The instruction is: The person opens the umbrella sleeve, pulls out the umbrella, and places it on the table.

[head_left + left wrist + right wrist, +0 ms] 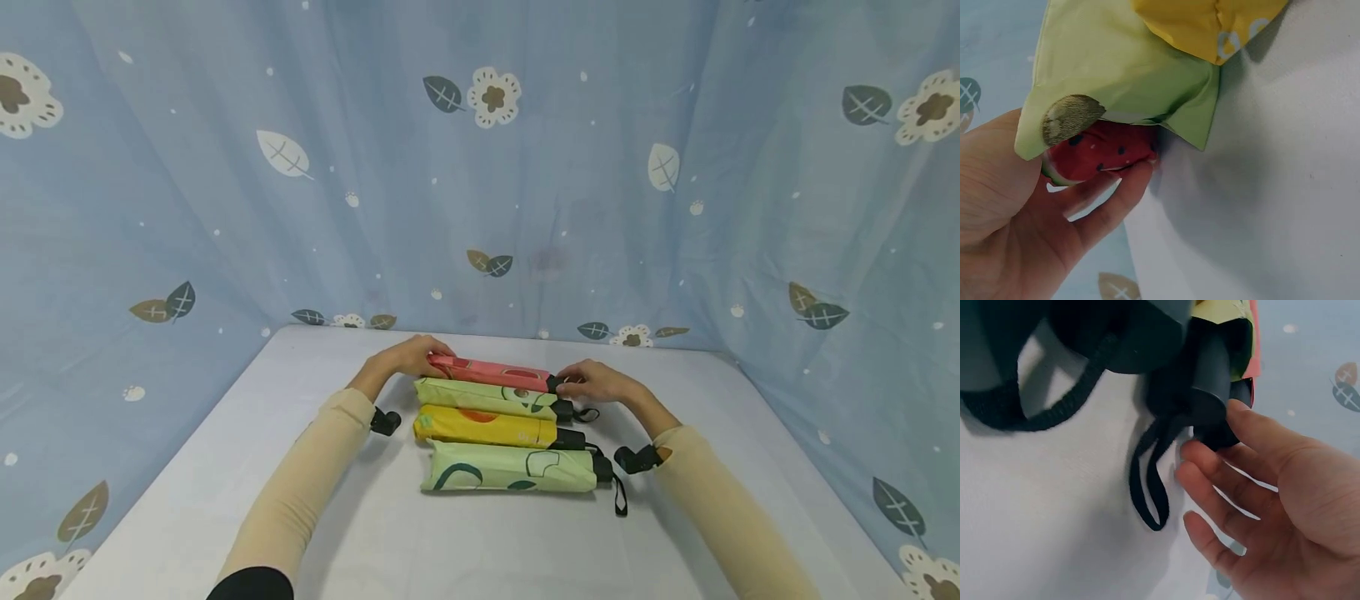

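Red fabric covers the folded umbrella [487, 373] at the 12 o'clock end of the row in the head view; toward 6 o'clock on the white table [360, 542] follow a pale-green umbrella [480, 395], a yellow umbrella [487, 427] and a larger green umbrella [517, 468]; the red one's long axis runs roughly 9 to 3, its black handle [553, 383] pointing just past 3; we judge it light, stiff along the shaft, soft and slightly slippery outside, hardly fragile, and best held at both ends.

In the left wrist view, we see the left hand [1041, 212] reaching in from 8 o'clock, its grip curled round the red, seed-printed end.

In the right wrist view, the right hand [1279, 500] comes from 4 o'clock; its grip pinches the black handle between thumb and fingers, near a neighbour's strap [1160, 500].
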`<move>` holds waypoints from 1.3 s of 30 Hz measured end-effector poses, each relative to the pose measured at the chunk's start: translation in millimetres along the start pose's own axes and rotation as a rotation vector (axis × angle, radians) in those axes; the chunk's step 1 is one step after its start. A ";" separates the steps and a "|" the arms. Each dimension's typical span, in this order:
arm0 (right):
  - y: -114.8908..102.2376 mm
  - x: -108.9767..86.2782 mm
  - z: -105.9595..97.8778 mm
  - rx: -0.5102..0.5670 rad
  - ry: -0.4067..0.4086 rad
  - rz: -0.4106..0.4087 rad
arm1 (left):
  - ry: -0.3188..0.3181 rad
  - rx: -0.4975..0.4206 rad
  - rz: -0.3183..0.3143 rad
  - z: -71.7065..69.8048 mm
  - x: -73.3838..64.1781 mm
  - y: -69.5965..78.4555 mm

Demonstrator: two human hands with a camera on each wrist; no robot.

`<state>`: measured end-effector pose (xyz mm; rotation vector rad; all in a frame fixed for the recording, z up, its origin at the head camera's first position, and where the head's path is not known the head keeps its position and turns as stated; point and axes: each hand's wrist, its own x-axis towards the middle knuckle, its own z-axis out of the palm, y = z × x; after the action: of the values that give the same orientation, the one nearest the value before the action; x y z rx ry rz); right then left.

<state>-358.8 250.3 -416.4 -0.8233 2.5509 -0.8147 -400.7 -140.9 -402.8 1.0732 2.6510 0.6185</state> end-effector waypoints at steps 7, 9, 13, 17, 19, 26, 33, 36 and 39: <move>-0.6 -3.1 -8.3 0.034 0.030 0.000 | 0.026 -0.067 -0.035 -3.1 1.1 -0.1; -0.9 -4.5 -10.4 0.064 0.033 0.005 | 0.038 -0.077 -0.041 -4.7 1.4 0.7; -0.2 -6.1 -14.3 0.115 0.045 0.015 | 0.059 -0.080 -0.039 -6.9 2.3 2.0; 0.2 -7.5 -17.3 0.164 0.073 0.030 | 0.047 -0.145 -0.067 -7.9 3.3 3.6; 1.1 -7.6 -17.8 0.196 0.097 0.045 | 0.029 -0.211 -0.083 -8.2 4.2 3.9; -0.8 -9.9 -16.8 0.297 0.181 0.054 | -0.006 -0.361 -0.114 -7.2 3.2 3.6; -1.4 -8.6 -15.8 0.285 0.215 0.054 | 0.038 -0.307 -0.126 -7.8 2.9 12.0; -2.6 -8.7 -15.9 0.284 0.209 0.047 | 0.052 -0.228 -0.118 -6.8 4.2 14.6; -2.5 -8.7 -16.0 0.284 0.202 0.038 | 0.061 -0.156 -0.107 -6.0 5.6 16.3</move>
<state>-358.6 260.6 -401.2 -0.6285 2.5252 -1.2687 -396.8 -128.2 -390.2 0.8770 2.6390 0.8328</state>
